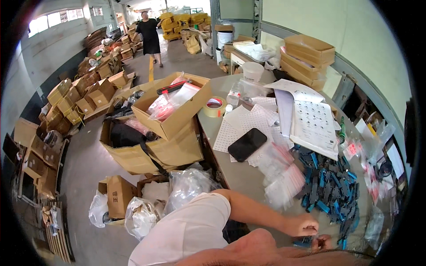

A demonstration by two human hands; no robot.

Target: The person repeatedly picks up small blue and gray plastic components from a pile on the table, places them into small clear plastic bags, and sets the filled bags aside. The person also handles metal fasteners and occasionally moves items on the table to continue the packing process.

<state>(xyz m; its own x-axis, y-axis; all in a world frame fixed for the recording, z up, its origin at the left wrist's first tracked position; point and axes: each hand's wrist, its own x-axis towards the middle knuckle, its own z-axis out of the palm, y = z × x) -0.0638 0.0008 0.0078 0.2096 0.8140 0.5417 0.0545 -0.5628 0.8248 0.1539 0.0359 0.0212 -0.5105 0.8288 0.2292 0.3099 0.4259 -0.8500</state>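
Observation:
My left hand (304,224) is closed in a pinch at the lower right, over the near edge of the table (230,173). Just below it, my right hand (322,242) shows only in part, its fingers drawn together. Whatever lies between the fingertips is too small and hidden to name. Beside both hands spreads a heap of small blue and black parts (330,186); a few more lie right by the fingers. Clear zip bags with red edges (286,186) are stacked to the left of the heap.
Farther back lie a black phone (247,144), printed sheets (228,128), an open booklet (314,124) and a tape roll (214,107). Open cardboard boxes (173,133) stand left of the table. A person in black (150,35) stands in the aisle near piled cartons (102,93).

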